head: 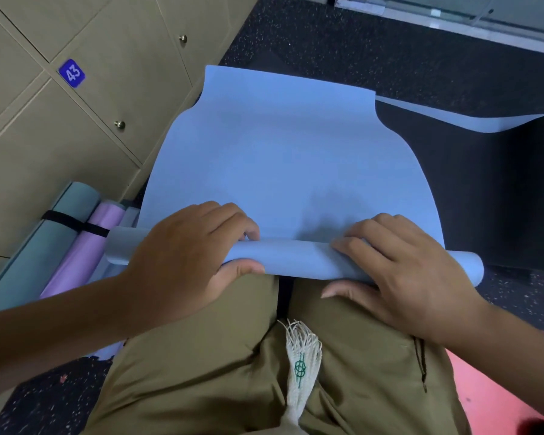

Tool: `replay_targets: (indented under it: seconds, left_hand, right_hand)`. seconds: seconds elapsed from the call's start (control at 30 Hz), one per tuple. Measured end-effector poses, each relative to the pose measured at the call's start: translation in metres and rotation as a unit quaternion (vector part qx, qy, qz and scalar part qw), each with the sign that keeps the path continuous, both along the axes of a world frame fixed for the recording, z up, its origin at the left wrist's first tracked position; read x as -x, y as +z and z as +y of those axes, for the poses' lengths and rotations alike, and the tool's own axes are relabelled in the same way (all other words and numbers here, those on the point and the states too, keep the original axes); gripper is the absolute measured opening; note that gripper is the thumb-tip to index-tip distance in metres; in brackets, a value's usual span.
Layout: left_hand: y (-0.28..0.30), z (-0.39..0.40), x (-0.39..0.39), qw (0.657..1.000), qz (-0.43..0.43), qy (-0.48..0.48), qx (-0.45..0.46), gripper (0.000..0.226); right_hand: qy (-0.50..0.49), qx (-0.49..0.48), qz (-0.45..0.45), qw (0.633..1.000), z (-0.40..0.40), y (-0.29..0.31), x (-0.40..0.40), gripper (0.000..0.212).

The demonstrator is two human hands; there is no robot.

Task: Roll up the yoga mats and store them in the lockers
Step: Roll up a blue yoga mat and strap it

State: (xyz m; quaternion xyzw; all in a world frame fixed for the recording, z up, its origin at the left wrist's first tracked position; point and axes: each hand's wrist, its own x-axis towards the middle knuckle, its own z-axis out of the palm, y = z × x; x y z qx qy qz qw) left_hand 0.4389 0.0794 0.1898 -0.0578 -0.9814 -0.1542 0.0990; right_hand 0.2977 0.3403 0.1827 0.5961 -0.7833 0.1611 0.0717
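Note:
A blue yoga mat (pixel 280 152) lies spread on the dark floor ahead of me, its near end wound into a thin roll (pixel 296 259) just above my knees. My left hand (pixel 189 249) grips the left part of the roll, fingers curled over the top and thumb underneath. My right hand (pixel 399 262) grips the right part the same way, thumb below on my trouser leg. The far end of the mat curls up a little. Beige lockers (pixel 76 120) with small knobs stand on the left, one marked 43.
Rolled mats lie against the locker base at left: a teal one (pixel 60 227) with a black strap and a purple one (pixel 85 252). A second blue mat edge (pixel 453 117) lies at right over a black mat. Red flooring shows at bottom right. A glass wall runs along the top right.

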Motion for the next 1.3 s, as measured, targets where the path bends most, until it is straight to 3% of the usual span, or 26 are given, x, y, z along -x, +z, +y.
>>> replay_targets:
  seconds: [0.3,0.53,0.6,0.73,0.8,0.9,1.1,1.23,1.3]
  left_hand:
    - [0.001,-0.020,0.031,0.978,-0.114,0.031,-0.174,0.030]
    - [0.005,-0.027,0.052,0.971,-0.076,0.012,-0.225,0.023]
    - [0.007,-0.028,0.055,0.974,-0.075,0.005,-0.216,0.022]
    - [0.012,-0.027,0.057,0.996,-0.010,-0.053,-0.066,0.036]
    - [0.013,-0.024,0.053,0.996,0.027,-0.083,0.016,0.050]
    - [0.010,-0.010,0.044,0.995,0.052,-0.064,0.061,0.057]
    - [0.005,-0.014,0.048,1.000,-0.007,-0.001,-0.025,0.055]
    - [0.005,-0.013,0.058,0.999,-0.027,0.040,-0.007,0.053]
    - [0.006,-0.013,0.064,0.995,-0.065,0.074,-0.034,0.057]
  right_hand:
    - [0.002,-0.050,-0.198,0.979,-0.014,0.005,0.041,0.041]
    - [0.008,-0.063,-0.297,0.953,-0.023,0.008,0.064,0.035]
    - [0.001,-0.065,-0.311,0.948,-0.025,0.009,0.071,0.037]
    - [-0.014,-0.090,-0.338,0.937,-0.028,0.014,0.081,0.045]
    - [-0.014,-0.097,-0.346,0.933,-0.029,0.015,0.084,0.045]
    - [-0.016,-0.105,-0.352,0.930,-0.031,0.014,0.086,0.041]
    - [-0.018,-0.086,-0.332,0.939,-0.047,0.028,0.089,0.037]
    - [-0.055,-0.059,-0.254,0.964,-0.047,0.036,0.072,0.017]
    - [-0.108,-0.015,-0.185,0.977,-0.044,0.028,0.056,0.018]
